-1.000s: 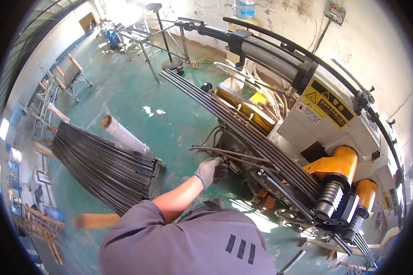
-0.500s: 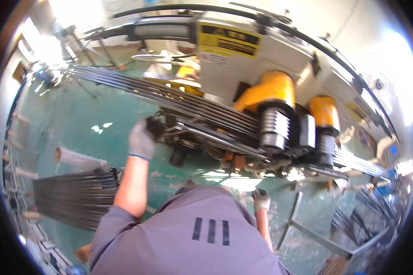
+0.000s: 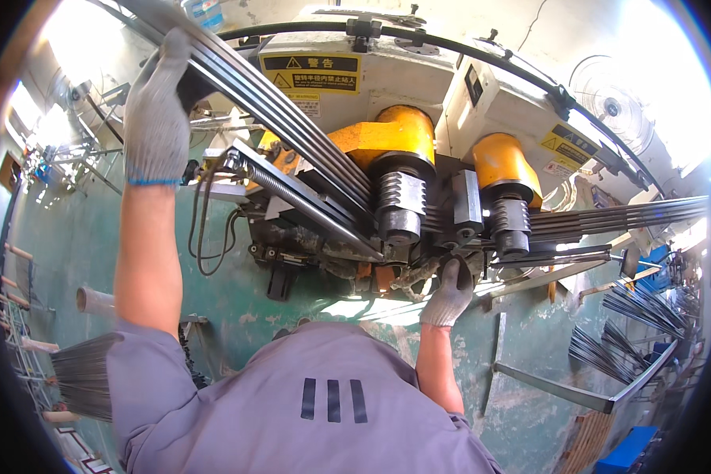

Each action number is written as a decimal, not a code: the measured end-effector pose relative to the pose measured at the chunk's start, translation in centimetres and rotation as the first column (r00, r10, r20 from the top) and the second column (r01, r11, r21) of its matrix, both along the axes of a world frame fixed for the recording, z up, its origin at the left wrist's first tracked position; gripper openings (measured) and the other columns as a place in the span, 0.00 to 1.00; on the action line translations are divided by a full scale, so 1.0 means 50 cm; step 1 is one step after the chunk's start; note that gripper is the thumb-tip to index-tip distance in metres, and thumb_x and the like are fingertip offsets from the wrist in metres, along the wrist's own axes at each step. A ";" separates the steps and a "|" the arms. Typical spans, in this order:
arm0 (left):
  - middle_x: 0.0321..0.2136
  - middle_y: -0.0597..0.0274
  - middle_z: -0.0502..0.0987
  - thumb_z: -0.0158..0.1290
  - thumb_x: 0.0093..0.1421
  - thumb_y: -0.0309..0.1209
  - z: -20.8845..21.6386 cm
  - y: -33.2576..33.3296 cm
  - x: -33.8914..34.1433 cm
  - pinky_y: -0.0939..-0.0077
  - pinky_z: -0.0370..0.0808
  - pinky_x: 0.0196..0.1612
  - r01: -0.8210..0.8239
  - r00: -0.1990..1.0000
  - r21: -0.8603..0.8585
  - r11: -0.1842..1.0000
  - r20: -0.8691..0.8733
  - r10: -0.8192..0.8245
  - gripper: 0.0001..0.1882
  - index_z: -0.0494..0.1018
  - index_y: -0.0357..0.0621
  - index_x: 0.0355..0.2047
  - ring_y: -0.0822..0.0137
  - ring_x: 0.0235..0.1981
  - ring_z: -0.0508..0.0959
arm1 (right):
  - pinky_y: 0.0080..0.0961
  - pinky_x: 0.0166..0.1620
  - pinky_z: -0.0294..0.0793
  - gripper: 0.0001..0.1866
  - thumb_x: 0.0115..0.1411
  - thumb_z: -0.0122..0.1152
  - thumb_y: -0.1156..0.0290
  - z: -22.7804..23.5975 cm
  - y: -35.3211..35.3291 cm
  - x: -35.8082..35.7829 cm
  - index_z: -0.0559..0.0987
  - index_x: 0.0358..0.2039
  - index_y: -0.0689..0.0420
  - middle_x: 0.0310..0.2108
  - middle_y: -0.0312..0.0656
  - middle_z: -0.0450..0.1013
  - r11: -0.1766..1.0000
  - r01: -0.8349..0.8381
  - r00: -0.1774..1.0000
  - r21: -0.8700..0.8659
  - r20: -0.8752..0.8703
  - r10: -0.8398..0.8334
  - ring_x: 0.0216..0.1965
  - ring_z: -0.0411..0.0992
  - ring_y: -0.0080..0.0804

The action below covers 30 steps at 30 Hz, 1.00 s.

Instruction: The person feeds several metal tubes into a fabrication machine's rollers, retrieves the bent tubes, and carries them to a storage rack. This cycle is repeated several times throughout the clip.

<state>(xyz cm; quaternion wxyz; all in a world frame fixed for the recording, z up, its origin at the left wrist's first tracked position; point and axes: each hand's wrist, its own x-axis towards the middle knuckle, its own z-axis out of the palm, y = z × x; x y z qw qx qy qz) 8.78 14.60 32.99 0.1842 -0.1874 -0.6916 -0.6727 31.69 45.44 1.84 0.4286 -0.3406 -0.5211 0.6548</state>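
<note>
The white machine (image 3: 415, 83) spreads from eleven to two o'clock. The metal rods (image 3: 296, 130) slant from eleven o'clock to near the centre. At ten o'clock, the gloved left hand (image 3: 158, 118) is against the rods; its fingers are partly hidden, so I cannot tell if they grip. The gloved right hand (image 3: 450, 294), at four, reaches the machine; whether its fingers pinch something, I cannot tell.

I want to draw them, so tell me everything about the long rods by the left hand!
The long rods look like straight, dark grey metal with shiny streaks. Several lie side by side, slanting from the upper left toward a ribbed cylinder. The gloved left hand overlaps their upper part, seemingly touching; its grip is partly hidden.
</note>
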 end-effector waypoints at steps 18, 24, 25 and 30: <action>0.34 0.53 0.81 0.53 0.70 0.24 0.116 0.395 -0.011 0.72 0.81 0.46 -0.687 0.551 -0.726 0.027 -0.545 -0.632 0.11 0.76 0.35 0.50 0.65 0.38 0.82 | 0.28 0.47 0.82 0.15 0.71 0.59 0.73 0.055 0.161 -0.128 0.81 0.54 0.67 0.55 0.44 0.76 0.947 -0.246 0.912 -0.208 -0.381 0.153 0.48 0.78 0.31; 0.41 0.44 0.82 0.56 0.67 0.28 0.168 0.399 0.141 0.69 0.81 0.51 0.205 0.911 -0.699 0.685 -0.121 -0.395 0.17 0.74 0.30 0.52 0.59 0.43 0.82 | 0.26 0.33 0.84 0.20 0.68 0.67 0.70 0.048 0.190 -0.123 0.78 0.59 0.62 0.51 0.43 0.78 0.966 -0.155 0.948 -0.205 -0.307 0.087 0.38 0.80 0.31; 0.41 0.44 0.82 0.56 0.66 0.28 0.168 0.400 0.140 0.69 0.81 0.50 0.209 0.910 -0.700 0.683 -0.117 -0.398 0.17 0.74 0.29 0.52 0.58 0.42 0.83 | 0.25 0.30 0.83 0.20 0.68 0.67 0.70 0.048 0.189 -0.123 0.78 0.59 0.62 0.50 0.43 0.78 0.965 -0.137 0.953 -0.225 -0.295 0.067 0.35 0.80 0.31; 0.39 0.45 0.82 0.56 0.66 0.27 0.133 0.396 0.037 0.69 0.82 0.44 0.450 0.809 -0.576 0.683 -0.061 -0.585 0.16 0.74 0.28 0.51 0.59 0.37 0.83 | 0.23 0.24 0.81 0.19 0.68 0.68 0.71 0.058 0.179 -0.135 0.78 0.56 0.62 0.45 0.43 0.78 0.963 -0.101 0.965 -0.250 -0.260 0.033 0.29 0.79 0.30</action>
